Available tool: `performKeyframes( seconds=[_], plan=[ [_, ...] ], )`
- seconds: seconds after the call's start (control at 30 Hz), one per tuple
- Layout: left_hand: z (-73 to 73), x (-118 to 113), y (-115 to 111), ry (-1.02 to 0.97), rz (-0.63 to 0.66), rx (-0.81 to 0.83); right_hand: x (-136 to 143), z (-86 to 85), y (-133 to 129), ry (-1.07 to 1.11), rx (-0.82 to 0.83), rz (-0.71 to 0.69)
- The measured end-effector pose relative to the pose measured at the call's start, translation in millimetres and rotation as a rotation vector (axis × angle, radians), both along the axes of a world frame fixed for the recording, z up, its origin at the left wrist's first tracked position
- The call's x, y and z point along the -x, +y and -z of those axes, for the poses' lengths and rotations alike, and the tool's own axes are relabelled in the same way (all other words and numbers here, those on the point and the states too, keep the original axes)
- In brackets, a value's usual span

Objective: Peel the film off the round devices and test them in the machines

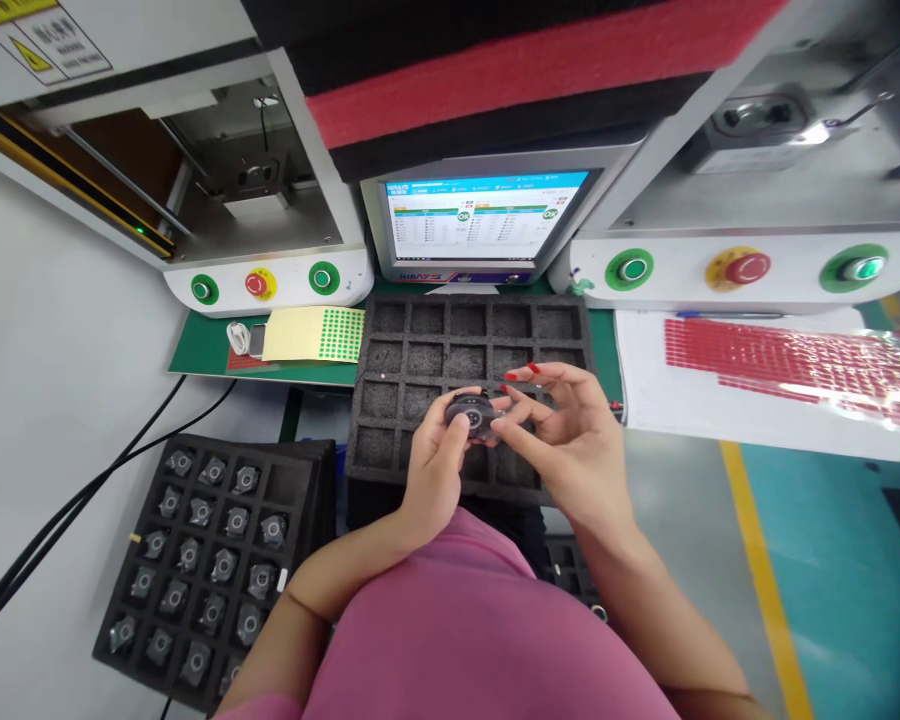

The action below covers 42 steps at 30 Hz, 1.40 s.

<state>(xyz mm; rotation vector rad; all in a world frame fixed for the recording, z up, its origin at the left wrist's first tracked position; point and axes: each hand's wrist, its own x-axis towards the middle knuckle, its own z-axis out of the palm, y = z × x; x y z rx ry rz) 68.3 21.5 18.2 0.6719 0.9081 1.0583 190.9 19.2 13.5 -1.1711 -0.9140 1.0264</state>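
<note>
A small dark round device (471,418), which looks like a smartwatch body with a ringed back, is in my left hand (436,455). My left thumb lies across its face and the fingers curl under it. My right hand (570,440) pinches at the device's right edge with thumb and index finger; whether a thin film is between them I cannot make out. Red spots show at the tips of several right fingers, which are raised. Both hands are above a black foam tray (382,400) with square pockets.
A second foam tray (289,485) at lower left holds several similar devices. Behind stand a monitor (487,220) and two machines with buttons. Green dot stickers (340,334) lie left, red sticker sheets (765,355) and a blue pen (727,315) right. Black cables (82,495) cross the left side.
</note>
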Motion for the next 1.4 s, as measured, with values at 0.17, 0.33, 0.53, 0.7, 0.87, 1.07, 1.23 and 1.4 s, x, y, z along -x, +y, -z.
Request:
performKeyframes(
  seconds=[0.17,0.33,0.53,0.7,0.87,1.07,1.23,1.4],
  plan=[
    [0.9,-1,-1,0.064,0.01,-0.027,1,2.8,2,-0.142,-0.023,0.07],
    [17.6,21,32,0.6,-0.049,-0.269,-9,8.3,2,-0.318,-0.097,0.34],
    [47.3,67,142,1.094,0.043,-0.434,-23,27.0,-7,-0.347,-0.045,0.31],
    [55.9,87,184,1.408,0.28,-0.567,-36,43.8,-18,-0.384,-0.007,0.343],
    [53.7,95,185,1.588,0.487,-0.634,-52,61.4,-38,-0.433,0.091,0.418],
    [43.2,94,164,1.723,0.533,-0.669,-67,100.0,-48,-0.406,0.209,0.69],
    [34.8,102,107,1.872,0.352,-0.478,-84,131.8,-45,-0.179,0.333,0.746],
    [30.0,126,49,1.893,0.373,-0.127,-85,136.2,-42,-0.087,0.335,0.657]
  ],
)
